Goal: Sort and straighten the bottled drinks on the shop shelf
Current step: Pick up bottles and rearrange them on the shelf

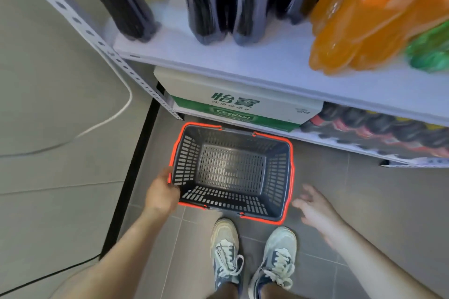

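- The left hand [163,193] holds the left rim of the basket [290,177], fingers seemingly curled over its edge, though blur hides them
- Dark cola bottles [206,7] stand upright on the upper shelf [243,60]
- The basket sits on the floor below
- The right hand [315,209] hovers near the basket's right side, fingers spread
- Orange bottles [359,19] lean at the shelf's right, a green bottle [430,51] beside them

Dark cola bottles [209,7] stood upright along the white shelf [243,60]. Orange soda bottles [352,31] crowded its right end, with a green bottle [430,51] beside them.
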`<state>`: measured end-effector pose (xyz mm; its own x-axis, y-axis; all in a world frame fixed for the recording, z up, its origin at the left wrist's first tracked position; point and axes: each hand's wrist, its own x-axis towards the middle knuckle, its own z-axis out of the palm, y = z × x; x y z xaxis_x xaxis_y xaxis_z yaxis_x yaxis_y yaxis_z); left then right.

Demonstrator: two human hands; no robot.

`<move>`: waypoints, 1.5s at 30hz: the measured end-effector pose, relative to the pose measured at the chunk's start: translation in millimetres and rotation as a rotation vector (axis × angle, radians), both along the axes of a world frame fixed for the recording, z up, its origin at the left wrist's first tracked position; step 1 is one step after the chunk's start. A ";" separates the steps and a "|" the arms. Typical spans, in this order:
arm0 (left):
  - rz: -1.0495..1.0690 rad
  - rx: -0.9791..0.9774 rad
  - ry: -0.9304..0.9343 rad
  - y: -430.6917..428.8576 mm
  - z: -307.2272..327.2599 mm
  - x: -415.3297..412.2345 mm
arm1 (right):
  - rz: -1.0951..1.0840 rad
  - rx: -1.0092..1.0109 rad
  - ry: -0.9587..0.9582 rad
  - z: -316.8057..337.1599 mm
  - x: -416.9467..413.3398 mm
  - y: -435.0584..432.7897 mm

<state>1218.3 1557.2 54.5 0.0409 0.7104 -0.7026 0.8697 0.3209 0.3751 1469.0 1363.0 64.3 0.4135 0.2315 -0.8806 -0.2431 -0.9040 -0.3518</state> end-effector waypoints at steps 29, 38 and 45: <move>-0.806 0.752 -0.771 -35.7 638.2 158.6 | -0.139 0.922 -0.974 621.7 49.8 -16.7; -1.282 0.874 -0.696 -82.7 642.3 288.9 | -0.499 0.681 -0.877 643.4 183.3 -81.3; -1.405 0.903 -0.650 -136.5 631.0 388.3 | -0.350 0.570 -0.871 626.6 289.2 -96.5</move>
<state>1606.6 1420.7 685.6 0.9757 0.0191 0.2182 -0.0615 -0.9323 0.3565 1758.2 1266.6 690.9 0.9640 0.2601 -0.0557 0.0802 -0.4839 -0.8715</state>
